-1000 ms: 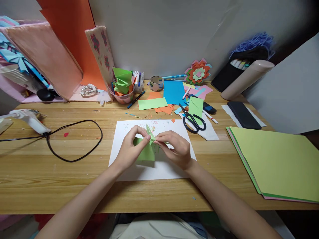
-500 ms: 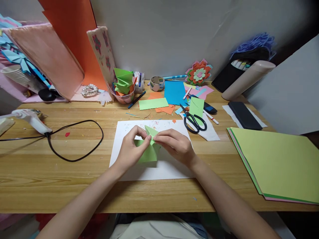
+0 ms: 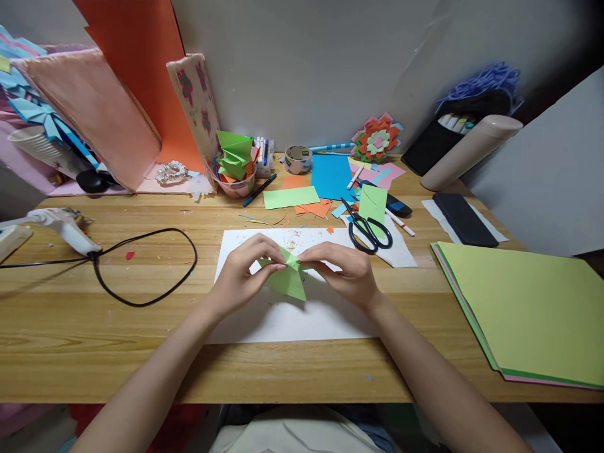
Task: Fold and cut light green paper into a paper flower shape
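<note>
A folded piece of light green paper [image 3: 289, 284] is held up above a white sheet [image 3: 292, 327] on the desk. My left hand [image 3: 245, 274] pinches its left side between thumb and fingers. Opposite it, my right hand [image 3: 346, 274] grips the upper right part of the same paper with the fingertips. Creases meet near the paper's middle, between the two hands, and a pointed flap hangs toward me. The fingers hide part of its edges. Small coloured marks show on the white sheet beyond the hands.
Black-handled scissors [image 3: 369, 228] lie behind my right hand, near a green paper piece [image 3: 372, 201]. A white glue gun [image 3: 70, 229] with a looped black cable [image 3: 141, 304] is at left. Coloured sheets [image 3: 523, 308] are stacked at right. A tape roll [image 3: 298, 160] stands at the back.
The green paper has turned and tilted between my hands; the tip that pointed up is now lower. My right hand has shifted slightly right, and my left slightly left.
</note>
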Demonstrator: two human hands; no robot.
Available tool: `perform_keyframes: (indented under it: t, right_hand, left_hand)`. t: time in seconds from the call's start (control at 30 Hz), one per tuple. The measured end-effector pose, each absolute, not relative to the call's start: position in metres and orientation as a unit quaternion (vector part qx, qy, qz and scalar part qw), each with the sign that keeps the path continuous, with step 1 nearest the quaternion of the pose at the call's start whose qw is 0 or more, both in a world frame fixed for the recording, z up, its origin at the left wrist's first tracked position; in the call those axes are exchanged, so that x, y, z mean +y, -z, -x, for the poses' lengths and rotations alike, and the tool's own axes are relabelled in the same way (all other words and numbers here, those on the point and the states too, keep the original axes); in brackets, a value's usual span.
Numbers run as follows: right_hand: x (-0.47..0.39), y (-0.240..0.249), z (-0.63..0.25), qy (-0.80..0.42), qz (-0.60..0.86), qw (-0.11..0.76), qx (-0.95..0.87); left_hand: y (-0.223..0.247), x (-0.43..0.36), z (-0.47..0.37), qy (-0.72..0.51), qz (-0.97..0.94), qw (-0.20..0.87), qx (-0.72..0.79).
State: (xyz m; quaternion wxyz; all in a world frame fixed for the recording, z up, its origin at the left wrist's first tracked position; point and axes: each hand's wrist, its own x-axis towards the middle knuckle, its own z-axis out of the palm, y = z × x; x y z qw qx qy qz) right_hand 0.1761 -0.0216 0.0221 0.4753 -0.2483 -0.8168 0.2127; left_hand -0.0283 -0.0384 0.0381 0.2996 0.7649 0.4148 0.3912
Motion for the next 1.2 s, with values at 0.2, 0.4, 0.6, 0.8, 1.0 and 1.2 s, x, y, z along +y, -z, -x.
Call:
perform_keyframes:
  t: [0.2,0.4,0.6,0.8,1.0,1.2]
  right_hand:
    - [-0.023,-0.022,-0.176,-0.243,0.247,0.488,-0.801]
    - [-0.026,-0.024,-0.174,-0.300,0.281,0.484,-0.773]
    - [-0.027,-0.026,-0.171,-0.266,0.272,0.467,-0.799]
    - [-0.030,-0.020,-0.169,-0.192,0.270,0.484,-0.810]
    - [-0.032,-0.021,-0.167,-0.164,0.260,0.499,-0.810]
    - [-0.037,-0.020,-0.164,-0.212,0.278,0.524,-0.777]
  left_hand:
    - [-0.040,-0.040,0.028,-0.352,-0.798,0.286,0.397]
    - [-0.037,-0.042,0.026,-0.409,-0.778,0.260,0.400]
    - [-0.033,-0.045,0.022,-0.476,-0.747,0.253,0.390]
    - [-0.032,-0.046,0.020,-0.478,-0.742,0.265,0.389]
    - [-0.030,-0.048,0.019,-0.489,-0.737,0.268,0.382]
    - [-0.028,-0.051,0.018,-0.522,-0.679,0.318,0.407]
